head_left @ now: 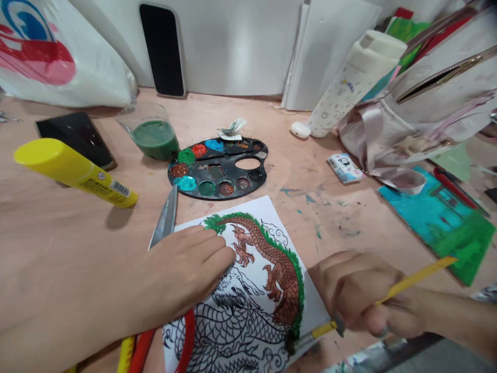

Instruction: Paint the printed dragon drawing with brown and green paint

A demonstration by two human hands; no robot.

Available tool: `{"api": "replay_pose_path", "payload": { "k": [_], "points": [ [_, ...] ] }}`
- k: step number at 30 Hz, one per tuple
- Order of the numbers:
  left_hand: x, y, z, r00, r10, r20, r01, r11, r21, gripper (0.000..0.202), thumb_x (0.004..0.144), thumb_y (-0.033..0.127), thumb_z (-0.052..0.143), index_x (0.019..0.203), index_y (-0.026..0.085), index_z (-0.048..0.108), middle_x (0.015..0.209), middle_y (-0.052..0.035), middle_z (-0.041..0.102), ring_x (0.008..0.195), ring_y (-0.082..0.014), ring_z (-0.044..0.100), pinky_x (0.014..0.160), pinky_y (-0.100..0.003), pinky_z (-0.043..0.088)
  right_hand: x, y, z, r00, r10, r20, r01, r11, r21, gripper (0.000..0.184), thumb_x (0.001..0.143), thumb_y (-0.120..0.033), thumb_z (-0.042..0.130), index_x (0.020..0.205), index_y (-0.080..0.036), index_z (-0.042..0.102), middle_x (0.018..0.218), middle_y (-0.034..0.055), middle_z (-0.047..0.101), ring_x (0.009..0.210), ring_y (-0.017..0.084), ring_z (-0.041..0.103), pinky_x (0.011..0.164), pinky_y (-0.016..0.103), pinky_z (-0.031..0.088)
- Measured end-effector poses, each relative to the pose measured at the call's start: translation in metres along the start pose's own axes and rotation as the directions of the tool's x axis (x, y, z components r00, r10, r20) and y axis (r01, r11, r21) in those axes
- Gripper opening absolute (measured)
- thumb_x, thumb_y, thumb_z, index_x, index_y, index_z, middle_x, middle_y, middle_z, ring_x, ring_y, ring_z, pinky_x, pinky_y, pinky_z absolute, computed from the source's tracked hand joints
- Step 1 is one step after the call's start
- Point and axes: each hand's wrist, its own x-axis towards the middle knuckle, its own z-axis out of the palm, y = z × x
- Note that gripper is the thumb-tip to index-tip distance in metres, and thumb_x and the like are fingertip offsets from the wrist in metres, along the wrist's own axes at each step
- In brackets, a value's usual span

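Observation:
The fingers of my left hand [190, 267] are closed and curled, with the tips hidden, and press on a dragon drawing [254, 290]. Under the left wrist lies a pair of scissors [165, 220], blades toward the palette and red loops near the lower edge. My right hand [361, 295] is closed around a yellow paintbrush [324, 328]. The dark bristles touch the drawing's lower right part, at the end of the green strip along the dragon's back. Part of the dragon is brown; the lower part is black outline on white.
Beyond the drawing sit a black palette [217, 178] with several paints and a cup of green water [155, 137]. A yellow tube [77, 168] stands at the left. Further back is a phone [163, 52]. At the right are a white bottle [355, 85], a bag [438, 111] and a painted board [438, 217].

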Motion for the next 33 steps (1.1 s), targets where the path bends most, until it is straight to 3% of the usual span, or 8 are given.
{"api": "replay_pose_path", "payload": {
  "k": [7, 20, 24, 26, 30, 33],
  "points": [
    [0.000, -0.001, -0.003, 1.000, -0.002, -0.018, 0.001, 0.999, -0.038, 0.027, 0.103, 0.014, 0.030, 0.098, 0.018, 0.056, 0.085, -0.0039, 0.057, 0.078, -0.0219, 0.051, 0.069, -0.037, 0.040, 0.005, -0.008, 0.001, 0.972, 0.016, -0.236, -0.007, 0.999, 0.040, 0.037, 0.101, -0.040, 0.048, 0.074, -0.019, 0.062, 0.054, -0.0004, 0.050, 0.050, 0.013, 0.055, 0.050, 0.024, 0.045],
    [0.002, 0.001, -0.005, 1.000, 0.002, -0.027, -0.003, 0.999, -0.037, 0.029, 0.103, 0.014, 0.029, 0.098, 0.017, 0.057, 0.086, -0.0043, 0.058, 0.079, -0.0222, 0.051, 0.069, -0.037, 0.039, -0.001, -0.002, -0.007, 0.999, 0.026, -0.036, -0.026, 1.000, -0.013, 0.034, 0.102, -0.039, 0.046, 0.084, -0.019, 0.066, 0.063, 0.0043, 0.060, 0.061, 0.017, 0.060, 0.060, 0.031, 0.048],
    [0.001, 0.000, -0.003, 0.999, 0.019, -0.040, -0.020, 0.999, -0.046, 0.028, 0.103, 0.016, 0.029, 0.097, 0.017, 0.057, 0.084, -0.0039, 0.057, 0.078, -0.0216, 0.050, 0.069, -0.036, 0.039, -0.005, 0.005, -0.005, 0.959, 0.066, -0.276, -0.036, 0.993, 0.111, 0.031, 0.099, -0.037, 0.053, 0.081, -0.018, 0.069, 0.063, 0.0036, 0.058, 0.059, 0.016, 0.059, 0.055, 0.029, 0.048],
    [0.001, -0.001, -0.002, 0.996, 0.028, -0.086, -0.032, 0.998, -0.045, 0.030, 0.103, 0.016, 0.028, 0.095, 0.017, 0.057, 0.081, -0.0038, 0.056, 0.075, -0.0214, 0.049, 0.068, -0.036, 0.038, -0.006, 0.007, -0.005, 0.938, 0.081, -0.336, -0.034, 0.989, 0.143, 0.030, 0.099, -0.037, 0.055, 0.082, -0.017, 0.069, 0.063, 0.0033, 0.058, 0.057, 0.016, 0.059, 0.053, 0.029, 0.048],
    [0.002, -0.001, -0.001, 0.999, 0.021, -0.036, -0.022, 0.999, -0.044, 0.030, 0.103, 0.015, 0.028, 0.098, 0.016, 0.058, 0.084, -0.0041, 0.058, 0.076, -0.0214, 0.050, 0.068, -0.036, 0.038, -0.003, 0.004, -0.007, 0.962, 0.038, -0.271, -0.011, 0.995, 0.099, 0.030, 0.100, -0.036, 0.053, 0.083, -0.017, 0.069, 0.064, 0.0039, 0.059, 0.058, 0.017, 0.061, 0.053, 0.030, 0.050],
    [0.001, -0.001, -0.002, 0.996, 0.024, -0.088, -0.027, 0.999, -0.034, 0.033, 0.104, 0.016, 0.026, 0.098, 0.017, 0.058, 0.084, -0.0046, 0.058, 0.076, -0.0220, 0.050, 0.068, -0.036, 0.037, 0.001, 0.000, -0.011, 0.988, -0.005, -0.153, 0.004, 1.000, -0.004, 0.033, 0.101, -0.037, 0.050, 0.083, -0.018, 0.069, 0.062, 0.0040, 0.060, 0.059, 0.016, 0.061, 0.056, 0.029, 0.051]
  ]
}}
